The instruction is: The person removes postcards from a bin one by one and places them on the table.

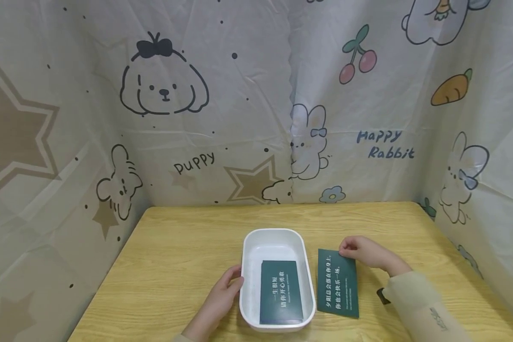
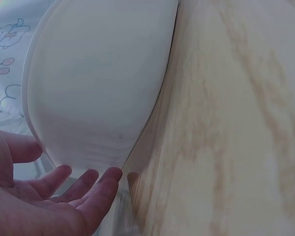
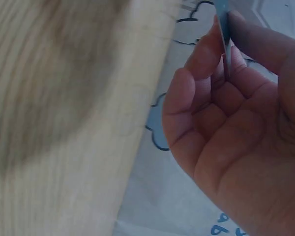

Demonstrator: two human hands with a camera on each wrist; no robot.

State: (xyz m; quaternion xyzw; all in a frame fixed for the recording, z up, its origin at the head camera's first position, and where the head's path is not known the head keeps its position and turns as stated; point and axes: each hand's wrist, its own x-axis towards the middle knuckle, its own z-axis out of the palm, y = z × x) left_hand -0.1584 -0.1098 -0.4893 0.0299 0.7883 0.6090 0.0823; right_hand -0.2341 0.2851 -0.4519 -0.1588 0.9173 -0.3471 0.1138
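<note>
A white rectangular tray with rounded corners stands on the table. Inside it lies a dark green card with white writing. My left hand is at the tray's left side; in the left wrist view its relaxed fingertips touch the outer wall and the thumb meets the rim. To the right of the tray, a second green card with white writing is pinched at its far right corner between thumb and fingers of my right hand. In the right wrist view that card appears edge-on.
The light wooden table ends at a patterned curtain that hangs behind it and on both sides. A dark band shows at the right wrist, by the sleeve.
</note>
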